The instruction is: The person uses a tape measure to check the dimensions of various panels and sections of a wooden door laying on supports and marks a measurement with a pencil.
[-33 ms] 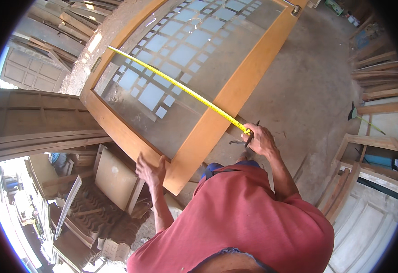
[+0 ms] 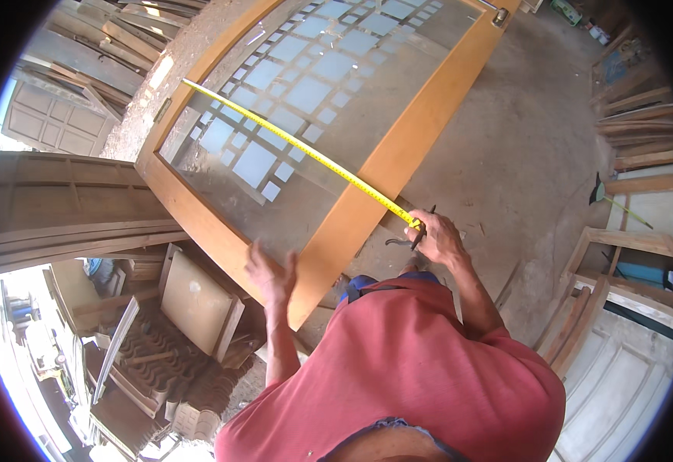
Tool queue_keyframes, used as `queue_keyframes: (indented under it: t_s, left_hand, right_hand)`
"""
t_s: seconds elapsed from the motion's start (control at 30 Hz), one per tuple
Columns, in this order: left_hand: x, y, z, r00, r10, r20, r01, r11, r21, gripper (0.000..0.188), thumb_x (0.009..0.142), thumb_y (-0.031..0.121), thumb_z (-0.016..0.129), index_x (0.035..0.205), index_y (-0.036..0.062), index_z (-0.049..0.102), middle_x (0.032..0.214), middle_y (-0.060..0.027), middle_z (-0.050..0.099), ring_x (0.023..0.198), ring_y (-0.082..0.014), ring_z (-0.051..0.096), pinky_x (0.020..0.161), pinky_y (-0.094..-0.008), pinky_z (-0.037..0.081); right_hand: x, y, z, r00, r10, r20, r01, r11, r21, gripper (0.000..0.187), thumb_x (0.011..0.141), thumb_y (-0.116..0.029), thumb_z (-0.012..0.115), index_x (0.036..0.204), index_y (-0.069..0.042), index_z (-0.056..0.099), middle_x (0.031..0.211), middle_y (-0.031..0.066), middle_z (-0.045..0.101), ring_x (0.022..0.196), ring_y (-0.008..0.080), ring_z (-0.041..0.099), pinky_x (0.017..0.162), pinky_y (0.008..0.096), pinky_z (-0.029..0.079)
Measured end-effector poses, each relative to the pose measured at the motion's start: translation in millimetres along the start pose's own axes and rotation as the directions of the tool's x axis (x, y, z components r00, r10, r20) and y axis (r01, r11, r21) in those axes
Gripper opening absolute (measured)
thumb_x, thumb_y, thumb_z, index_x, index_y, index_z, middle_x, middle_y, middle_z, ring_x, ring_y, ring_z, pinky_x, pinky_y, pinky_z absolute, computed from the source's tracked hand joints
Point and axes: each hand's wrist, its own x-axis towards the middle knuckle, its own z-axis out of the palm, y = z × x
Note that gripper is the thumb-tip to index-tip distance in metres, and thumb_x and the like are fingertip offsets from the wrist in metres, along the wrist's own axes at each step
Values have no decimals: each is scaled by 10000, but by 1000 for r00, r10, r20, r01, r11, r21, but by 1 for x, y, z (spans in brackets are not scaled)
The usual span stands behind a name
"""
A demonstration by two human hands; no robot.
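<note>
A wooden door [image 2: 405, 150] with a glass pane [image 2: 305, 94] patterned in frosted squares lies in front of me. Across its width runs a yellow tape measure blade [image 2: 298, 145], from the far left stile over the near right one. My right hand [image 2: 440, 240] is closed round the tape's near end, just off the door's right edge. A dark tool with curved handles [image 2: 399, 242], perhaps pliers, sticks out of the same grip; the tape's case is mostly hidden. My left hand [image 2: 272, 276], slightly blurred, is over the door's near corner with fingers apart, holding nothing.
Stacked dark panels [image 2: 67, 192] stand at the left, with a pale board [image 2: 194, 304] below them. Timber lies piled at the far left [image 2: 113, 38] and along the right wall [image 2: 636, 127]. A white panelled door [image 2: 613, 385] is at lower right. A metal handle [image 2: 499, 15] projects at the door's far end.
My left hand has moved a little to the right over the door's near corner. The right hand and the tape are almost where they were.
</note>
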Motion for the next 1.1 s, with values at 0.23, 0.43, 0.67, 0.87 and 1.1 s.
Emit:
queue_keyframes:
  t_s: [0.23,0.43,0.67,0.87,1.1]
  left_hand:
    - [-14,147,93,951,253,175,-278,951,137,1109,752,431,854,1614,105,236,1622,-248,263,1481,-486,230,1212,-596,183]
    - [-5,166,83,959,158,236,-209,955,211,1069,737,383,863,1590,115,278,1589,-225,315,1476,-446,253,1216,-564,190]
    - [-3,164,86,960,170,224,-218,954,207,1082,704,373,878,1579,111,298,1555,-243,348,1435,-465,300,1197,-585,222]
    - [-4,166,81,960,181,212,-224,955,197,1076,703,382,869,1567,96,295,1538,-240,347,1435,-453,292,1189,-587,221]
    - [-1,167,83,945,228,236,-268,951,153,1014,758,467,798,1573,89,328,1558,-295,305,1441,-498,271,1186,-641,199]
  right_hand:
    - [11,14,3,997,-81,-16,82,996,36,328,911,-338,694,1150,-115,681,931,200,729,899,416,706,789,508,558]
    - [35,33,-18,989,-149,-9,149,976,156,342,930,-367,658,1157,-116,701,906,156,738,855,375,713,776,485,550]
    - [90,44,-53,984,-172,-44,176,979,99,331,940,-425,649,1112,-151,719,956,139,750,883,360,722,791,479,570]
    - [137,47,-74,970,-177,-169,198,973,116,324,925,-366,670,1105,-103,728,906,164,733,872,339,714,769,434,557]
    - [194,69,-129,969,-60,-238,84,992,94,360,925,-398,664,1123,-105,727,996,164,754,925,357,724,828,452,563]
